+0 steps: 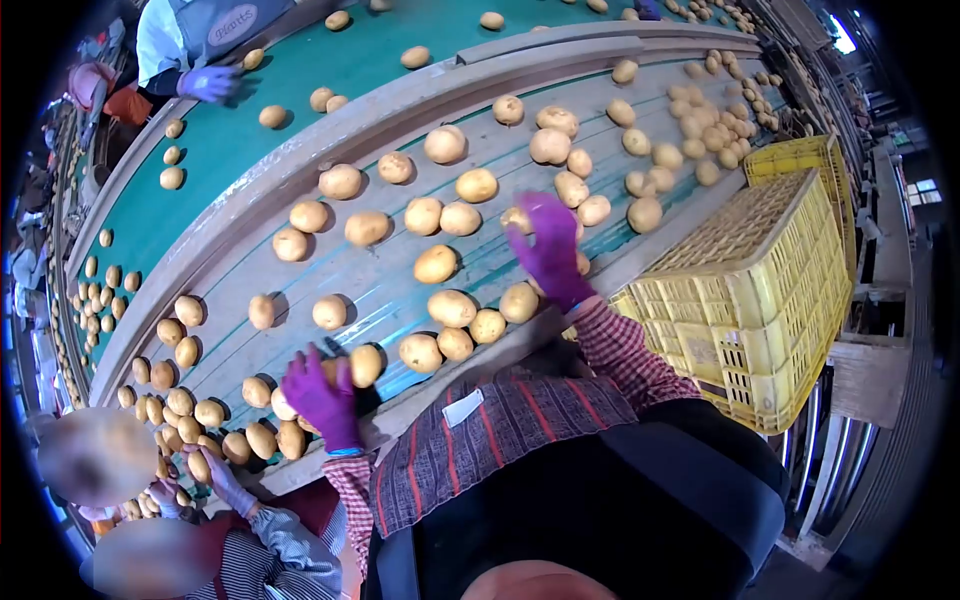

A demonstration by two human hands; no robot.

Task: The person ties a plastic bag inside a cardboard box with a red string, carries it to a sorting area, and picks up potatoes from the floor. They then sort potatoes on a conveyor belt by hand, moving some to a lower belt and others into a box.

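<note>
L hand (322, 397) cupped over a potato (364, 364), grip unclear; R hand (548, 248) open, empty, above belt (390, 290). Spuds firm, dense, roundish: wrap yr palm round the middle.

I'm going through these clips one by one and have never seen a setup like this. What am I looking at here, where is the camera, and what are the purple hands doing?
The one picture comes from a camera worn on a person's head, looking down over their striped shirt at their two hands, both in purple gloves. In front of them runs a long pale belt strewn with loose potatoes. The left hand rests on the belt's near edge, fingers around a potato or right against it; I cannot tell if it is truly gripped. The right hand is raised over the belt, blurred, fingers spread, holding nothing that I can see. A yellow crate stands to the right. Other people work nearby: a gloved hand at the green belt beyond, and another person's hand at lower left.
</note>
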